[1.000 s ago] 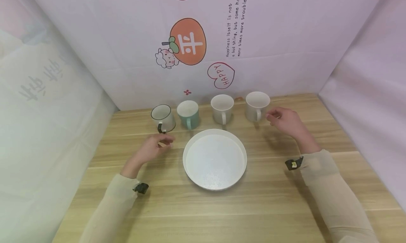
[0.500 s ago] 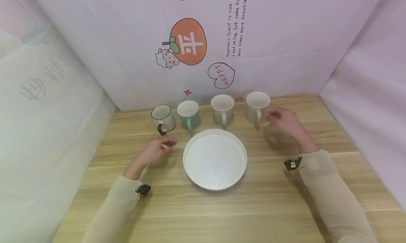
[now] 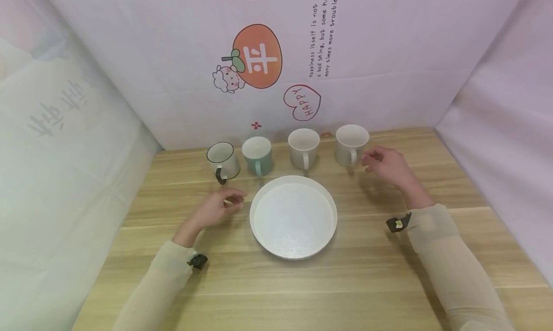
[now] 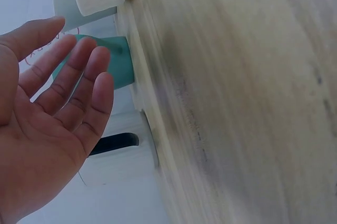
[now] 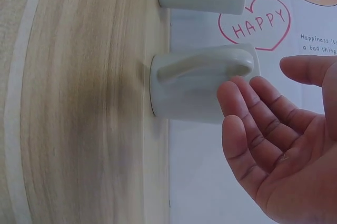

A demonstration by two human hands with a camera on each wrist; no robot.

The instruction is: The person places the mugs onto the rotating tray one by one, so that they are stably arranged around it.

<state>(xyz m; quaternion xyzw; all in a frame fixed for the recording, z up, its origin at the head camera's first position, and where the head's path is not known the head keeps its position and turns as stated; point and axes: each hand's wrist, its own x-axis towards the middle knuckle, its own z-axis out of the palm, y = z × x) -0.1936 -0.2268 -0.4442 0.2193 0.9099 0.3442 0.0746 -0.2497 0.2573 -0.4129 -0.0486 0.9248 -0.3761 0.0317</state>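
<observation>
Along the back of the table stand a white mug with a dark rim and black handle (image 3: 229,165), a teal mug (image 3: 261,164), a white mug (image 3: 298,157) and another white mug (image 3: 343,153) at the right. A round white tray (image 3: 294,254) lies in front of them. My left hand (image 3: 216,208) hovers between the tray's left edge and the dark-rimmed mug, holding nothing; its fingers look relaxed in the left wrist view. Close to the rightmost mug's handle (image 5: 205,62) is my right hand (image 5: 279,145), fingers loosely bent and gripping nothing.
The wooden table (image 3: 276,297) meets a printed white cloth (image 3: 173,71) right behind the mugs. More white cloth hangs at the left (image 3: 56,177) and right (image 3: 510,129) sides.
My left hand has moved a little to the right and toward me, away from the dark-rimmed mug and nearer the tray. My right hand, the mugs and the tray have stayed nearly still.
</observation>
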